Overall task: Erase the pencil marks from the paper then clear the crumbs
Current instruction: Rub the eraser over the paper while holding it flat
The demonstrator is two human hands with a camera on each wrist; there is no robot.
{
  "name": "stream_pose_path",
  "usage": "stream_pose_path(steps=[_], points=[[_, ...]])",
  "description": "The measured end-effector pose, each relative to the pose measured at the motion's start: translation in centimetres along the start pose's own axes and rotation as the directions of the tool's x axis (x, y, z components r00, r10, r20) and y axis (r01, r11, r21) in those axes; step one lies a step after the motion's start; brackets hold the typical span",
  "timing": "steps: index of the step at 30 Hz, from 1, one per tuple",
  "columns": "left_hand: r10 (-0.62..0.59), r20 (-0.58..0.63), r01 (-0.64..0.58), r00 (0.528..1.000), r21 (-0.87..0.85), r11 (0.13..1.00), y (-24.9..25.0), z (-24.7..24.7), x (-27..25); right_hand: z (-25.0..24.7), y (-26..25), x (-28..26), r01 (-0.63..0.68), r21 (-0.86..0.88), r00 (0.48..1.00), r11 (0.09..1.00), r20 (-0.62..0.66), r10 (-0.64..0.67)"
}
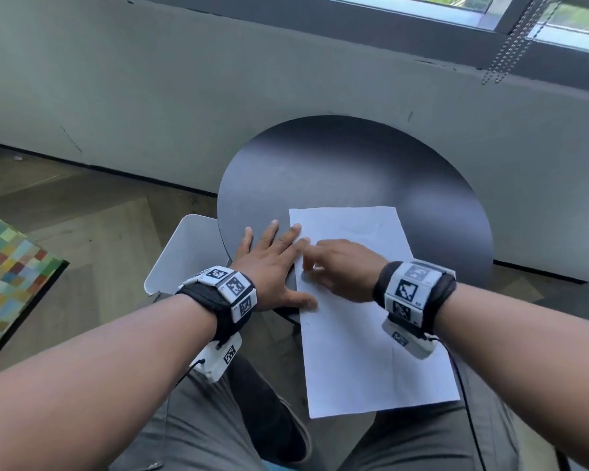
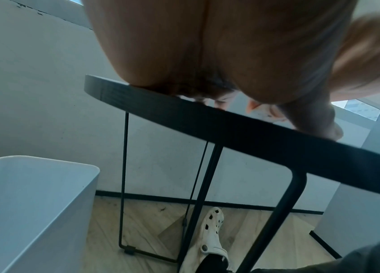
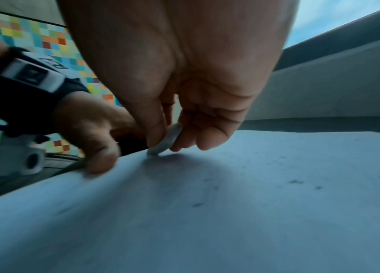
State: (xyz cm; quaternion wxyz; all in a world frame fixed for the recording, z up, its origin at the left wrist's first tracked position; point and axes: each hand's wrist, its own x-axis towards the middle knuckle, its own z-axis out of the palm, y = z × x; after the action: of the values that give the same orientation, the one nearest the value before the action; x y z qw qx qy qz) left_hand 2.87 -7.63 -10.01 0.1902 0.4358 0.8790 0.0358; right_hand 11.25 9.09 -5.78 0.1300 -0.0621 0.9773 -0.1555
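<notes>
Knees in grey trousers [image 1: 198, 426] are sitting nearest the camera, and the near end of the paper [image 1: 364, 351] is hanging over them, past the edge of the round black table [image 1: 354, 171]. The rest of the sheet is lying flat on the table's near side. Small dark crumbs [image 3: 296, 182] are lying scattered on the sheet in the right wrist view.

On the sheet, close to its left edge, the right hand [image 1: 340, 266] is bending its fingers down and pinching a flat pale eraser [image 3: 167, 140] between thumb and fingertips, so this grip is closed around the eraser. The eraser's lower edge is touching the paper.

Just beside it, the left hand [image 1: 272, 266] is lying flat and spread, its grip relaxed and holding nothing. Its thumb and two fingertips are pressing on the paper's left margin, while the other fingers are resting on the bare table.

Below the table's left edge a white bin [image 1: 181, 253] is standing on the wooden floor [image 1: 92, 219]. Beyond the table a grey wall [image 1: 218, 79] is rising to a window [image 1: 490, 11].
</notes>
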Motion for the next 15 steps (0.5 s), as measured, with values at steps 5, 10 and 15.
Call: stream_pose_path(steps=[5,10,15], points=[[-0.007,0.019,0.007,1.0,0.01,1.0,0.1,-0.1,0.3,-1.6,2.4,2.1,-0.251,0.003,0.955,0.968,-0.163,0.248],[-0.006,0.044,0.005,0.999,0.021,1.0,0.2,-0.4,0.4,-0.2,0.5,-0.1,-0.016,0.015,0.998,1.0,0.062,0.015],[-0.013,0.053,0.01,0.999,0.063,0.998,0.2,-0.7,0.5,-1.4,2.5,1.3,-0.267,0.065,0.953,0.961,-0.128,0.274]])
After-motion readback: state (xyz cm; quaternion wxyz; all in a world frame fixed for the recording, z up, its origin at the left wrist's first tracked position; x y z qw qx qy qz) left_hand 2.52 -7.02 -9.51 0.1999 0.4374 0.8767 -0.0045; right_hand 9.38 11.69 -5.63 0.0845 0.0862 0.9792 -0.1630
